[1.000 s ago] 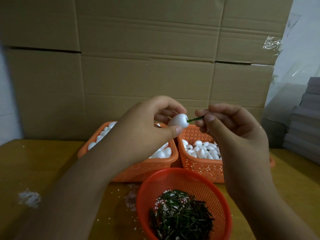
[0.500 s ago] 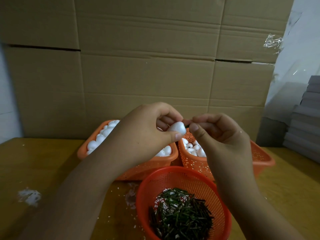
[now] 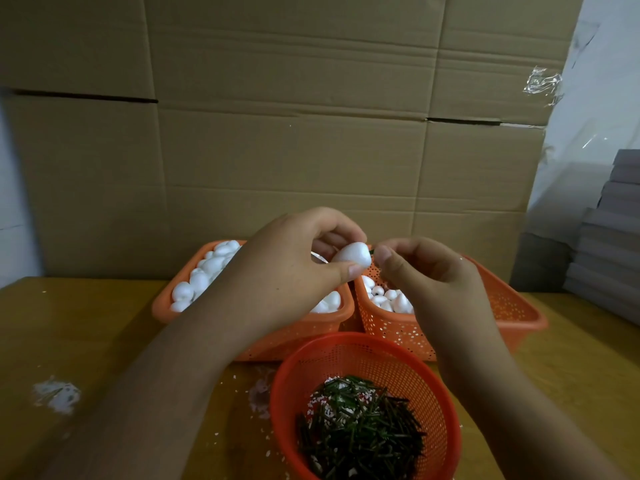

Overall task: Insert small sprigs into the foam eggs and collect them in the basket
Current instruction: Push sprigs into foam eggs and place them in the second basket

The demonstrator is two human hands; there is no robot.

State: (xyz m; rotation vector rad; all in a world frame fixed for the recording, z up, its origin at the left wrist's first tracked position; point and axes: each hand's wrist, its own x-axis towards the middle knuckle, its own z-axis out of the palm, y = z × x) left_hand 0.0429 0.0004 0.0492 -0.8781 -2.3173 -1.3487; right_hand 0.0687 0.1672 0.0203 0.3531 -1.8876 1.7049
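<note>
White foam, an egg [image 3: 349, 253] held up above the baskets, is the thing everything turns on: the left hand [image 3: 294, 268] grips it between thumb below and curled fingers above, with its narrower end turned toward the right hand [image 3: 426, 271]. Only a short dark-green stub of the sprig [image 3: 372, 252] shows at that end, between the egg and the right thumb tip; the right hand's fingers are curled in, and they appear to pinch or press the stub, though the contact itself is too small to make out. The egg's long axis runs roughly left to right across the view, in line with the sprig, so any further push would go along that axis against the left hand's grip. My judgement is that the insertion is nearly done and the drop into a basket comes next. Directly below and just beyond the two hands sits the right orange basket [image 3: 512, 306], partly filled with eggs, some showing dark spots; the left orange basket [image 3: 166, 310], heaped with plain eggs, lies under the left wrist. Nearest the camera on the wooden counter [image 3: 86, 341], a round red basket [image 3: 346, 344] holds the pile of cut green sprigs [image 3: 360, 434].
</note>
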